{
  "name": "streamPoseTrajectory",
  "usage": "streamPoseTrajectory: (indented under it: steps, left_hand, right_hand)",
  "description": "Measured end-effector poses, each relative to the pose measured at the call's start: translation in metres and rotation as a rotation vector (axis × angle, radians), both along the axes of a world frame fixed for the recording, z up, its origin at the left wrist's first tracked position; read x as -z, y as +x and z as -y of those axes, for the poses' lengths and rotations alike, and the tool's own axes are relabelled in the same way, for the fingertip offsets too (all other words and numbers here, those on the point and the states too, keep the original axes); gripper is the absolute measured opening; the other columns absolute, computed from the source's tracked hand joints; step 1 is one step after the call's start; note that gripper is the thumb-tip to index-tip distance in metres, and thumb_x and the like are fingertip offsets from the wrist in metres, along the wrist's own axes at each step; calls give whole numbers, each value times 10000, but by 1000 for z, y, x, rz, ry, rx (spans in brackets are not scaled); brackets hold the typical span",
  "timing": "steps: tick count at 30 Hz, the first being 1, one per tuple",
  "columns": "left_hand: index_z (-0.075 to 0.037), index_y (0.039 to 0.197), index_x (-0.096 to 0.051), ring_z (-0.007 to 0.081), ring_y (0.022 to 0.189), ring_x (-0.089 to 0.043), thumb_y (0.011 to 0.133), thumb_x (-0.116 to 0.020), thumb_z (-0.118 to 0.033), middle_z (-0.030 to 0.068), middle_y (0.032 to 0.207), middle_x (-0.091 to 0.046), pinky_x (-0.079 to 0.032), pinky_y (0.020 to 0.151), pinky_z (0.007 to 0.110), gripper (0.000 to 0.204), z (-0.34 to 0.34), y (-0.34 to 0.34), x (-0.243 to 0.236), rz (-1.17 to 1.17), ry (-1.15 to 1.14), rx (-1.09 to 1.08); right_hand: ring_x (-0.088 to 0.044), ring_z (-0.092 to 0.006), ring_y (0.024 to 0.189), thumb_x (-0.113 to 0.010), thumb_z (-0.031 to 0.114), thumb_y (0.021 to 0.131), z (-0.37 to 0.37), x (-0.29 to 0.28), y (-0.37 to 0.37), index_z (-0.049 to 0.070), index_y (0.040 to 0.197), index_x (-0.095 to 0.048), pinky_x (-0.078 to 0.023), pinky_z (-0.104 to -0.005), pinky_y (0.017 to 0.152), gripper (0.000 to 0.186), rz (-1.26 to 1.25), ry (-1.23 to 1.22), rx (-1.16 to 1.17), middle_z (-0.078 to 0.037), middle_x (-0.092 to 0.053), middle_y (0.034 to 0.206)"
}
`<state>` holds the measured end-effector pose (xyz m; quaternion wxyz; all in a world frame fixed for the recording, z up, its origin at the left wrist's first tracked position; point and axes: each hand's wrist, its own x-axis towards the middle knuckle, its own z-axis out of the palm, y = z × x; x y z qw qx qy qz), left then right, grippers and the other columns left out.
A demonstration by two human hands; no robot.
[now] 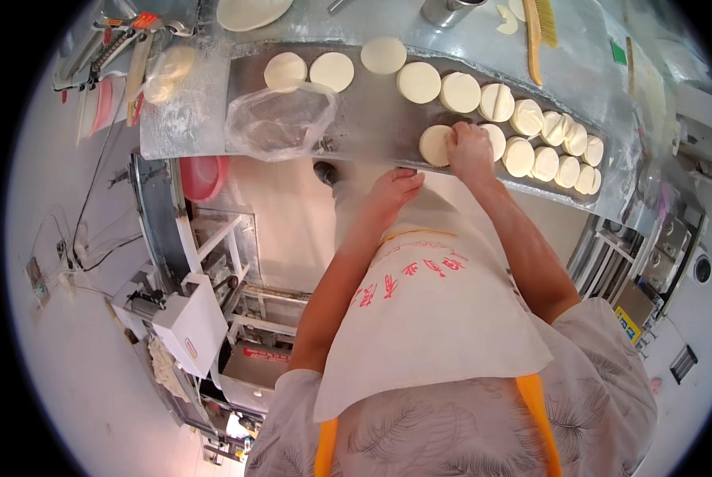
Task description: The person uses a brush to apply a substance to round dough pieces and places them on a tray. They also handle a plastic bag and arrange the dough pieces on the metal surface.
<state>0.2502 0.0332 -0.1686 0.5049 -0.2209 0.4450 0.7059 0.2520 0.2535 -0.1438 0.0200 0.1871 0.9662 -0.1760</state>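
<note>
My right hand (471, 151) is over the front row of pale dough rounds. Its curled fingers grip the right edge of one dough round (433, 146), with the fingertips partly hidden. More rounds lie to its right, among them a plain one (518, 157). At the front edge of the dark metal tray (364, 119), my left hand (394, 195) is closed on the rim, fingers bent together. Another row runs behind, with a flat round (419, 83) at its middle and several creased or folded ones, such as this dough round (526, 117), toward the right.
A clear plastic bag (280, 119) lies on the tray's left part. Behind stand a metal cup (450, 11) and a wooden-handled brush (536, 40). Bagged dough (170, 73) is at the left, near tools (117, 48). A pink basin (203, 176) sits below the table.
</note>
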Motion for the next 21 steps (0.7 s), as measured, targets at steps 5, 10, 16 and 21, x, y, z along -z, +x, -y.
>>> streamPoseTrajectory:
  steps: [5,10,16,21]
  left_hand:
    - [83,1327,-595,243,1180,-673,1023,-741,-176,149,1277,-679,-577,1032,386,425,-15,13,15,19,44,-220]
    - [72,1324,-616,235,1122,-713,1034,-726,-178,148,1238,-711,-611,984,380,398,-2,5,-44,-97,-243,-191]
    - [46,1326,-648,203,1143,-716,1004,-715,-101,127,1279,-723,-615,959,362,361,11,-43,-110,-231,-19,-79]
    - [42,1313,-680,178,1119,-724,941,-686,14,101,1260,-740,-587,1007,366,373,6,-88,-125,-704,-114,148]
  right_hand:
    - [-684,-441,902,-698,192,952,33,-5,23,5,976,-664,-554,-557,805,192,32,-201,-33,-233,-704,938]
    - [-734,-382,854,-662,233,1000,38,-21,30,-24,1033,-717,-587,-481,794,265,133,-600,72,-233,-746,933]
    - [-714,-150,803,-639,299,1070,-16,-43,35,-17,1117,-745,-585,-311,744,337,143,-1204,515,-100,-765,904]
    - [-695,-121,812,-627,271,1080,-37,-63,45,-14,1119,-727,-583,-289,760,305,20,-1190,556,-61,-746,924]
